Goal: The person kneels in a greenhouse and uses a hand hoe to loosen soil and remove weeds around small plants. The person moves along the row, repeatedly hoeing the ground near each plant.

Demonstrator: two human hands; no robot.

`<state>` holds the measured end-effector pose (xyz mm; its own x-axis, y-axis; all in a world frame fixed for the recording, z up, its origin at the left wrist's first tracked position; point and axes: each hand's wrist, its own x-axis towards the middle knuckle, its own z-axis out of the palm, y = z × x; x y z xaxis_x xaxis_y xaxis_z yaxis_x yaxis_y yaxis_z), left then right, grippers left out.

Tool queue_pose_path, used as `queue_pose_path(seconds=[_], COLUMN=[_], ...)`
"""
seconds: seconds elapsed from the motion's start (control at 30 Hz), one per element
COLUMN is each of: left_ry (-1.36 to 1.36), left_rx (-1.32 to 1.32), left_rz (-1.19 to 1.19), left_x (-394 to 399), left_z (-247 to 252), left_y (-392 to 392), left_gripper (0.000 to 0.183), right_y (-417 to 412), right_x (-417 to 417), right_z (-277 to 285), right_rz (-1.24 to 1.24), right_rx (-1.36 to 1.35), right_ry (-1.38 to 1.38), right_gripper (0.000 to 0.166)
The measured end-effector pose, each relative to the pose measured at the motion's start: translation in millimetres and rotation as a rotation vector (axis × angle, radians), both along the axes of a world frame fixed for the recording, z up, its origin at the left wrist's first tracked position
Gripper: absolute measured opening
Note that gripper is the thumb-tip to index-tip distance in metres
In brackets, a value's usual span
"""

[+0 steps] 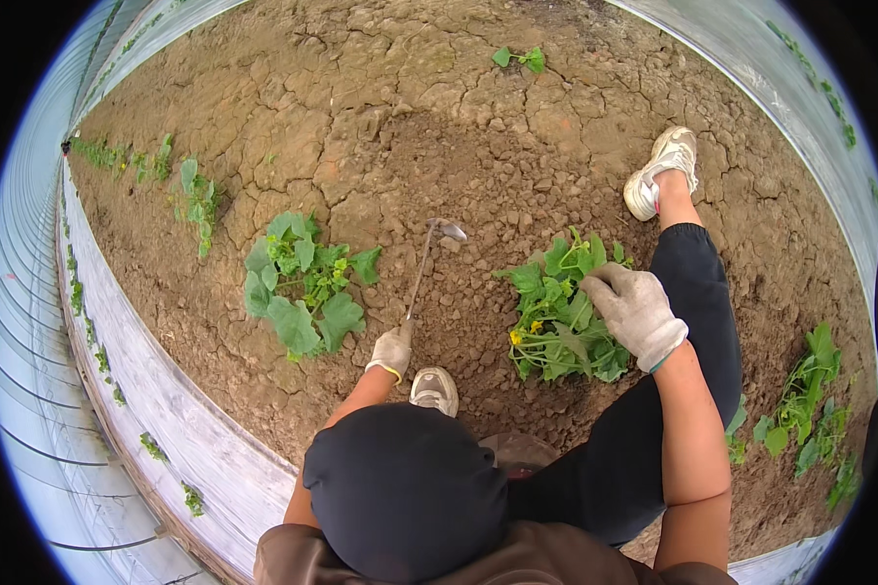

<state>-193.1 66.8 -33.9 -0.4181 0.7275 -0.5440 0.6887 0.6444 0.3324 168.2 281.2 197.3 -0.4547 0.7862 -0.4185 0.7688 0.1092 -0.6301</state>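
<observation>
My left hand [391, 354], in a pale knit work glove, grips a small hand hoe [421, 272]. Its thin shaft points away from me, and the metal blade [451, 231] is just above or on the loosened soil. My right hand [633, 313], gloved the same way, is over the right side of a leafy vine plant [556, 322] with yellow flowers. Its fingers curl down at the leaves; whether they pinch a stem is hidden. Another broad-leaved vine plant [309, 285] grows left of the hoe.
Dry, cracked soil [300, 110] surrounds crumbled clods. A small seedling [519, 58] stands at the far side, with more vines [808, 409] at right. My shoes [662, 172] rest on the soil. White plastic film [183, 409] edges the bed, beside a greenhouse wall [29, 329].
</observation>
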Motion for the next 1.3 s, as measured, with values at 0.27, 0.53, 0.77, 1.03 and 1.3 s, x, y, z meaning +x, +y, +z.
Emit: queue_pose_path(seconds=[0.27, 0.53, 0.77, 1.03, 1.3], left_ry=[-0.496, -0.325, -0.057, 0.017, 0.005], left_rx=[0.278, 0.29, -0.099, 0.148, -0.193], left_rz=[0.444, 0.07, -0.245, 0.222, 0.16], left_x=[51.7, 59.5, 21.1, 36.7, 40.9], left_z=[71.1, 52.3, -6.3, 41.9, 44.2], left_y=[-0.4, 110.2, 189.1, 228.1, 107.2], left_gripper=[0.037, 0.05, 0.048, 0.053, 0.052], right_y=[-3.7, -4.7, 2.3, 1.7, 4.3], right_x=[29.6, 26.6, 5.3, 20.8, 16.5], right_z=[-9.3, -17.3, -16.4, -14.8, -21.5], right_rz=[0.008, -0.141, 0.014, -0.057, 0.149], right_rx=[0.095, -0.02, 0.072, -0.016, 0.169], right_ry=[0.025, -0.04, 0.017, -0.025, -0.074], right_gripper=[0.021, 0.022, 0.022, 0.023, 0.019])
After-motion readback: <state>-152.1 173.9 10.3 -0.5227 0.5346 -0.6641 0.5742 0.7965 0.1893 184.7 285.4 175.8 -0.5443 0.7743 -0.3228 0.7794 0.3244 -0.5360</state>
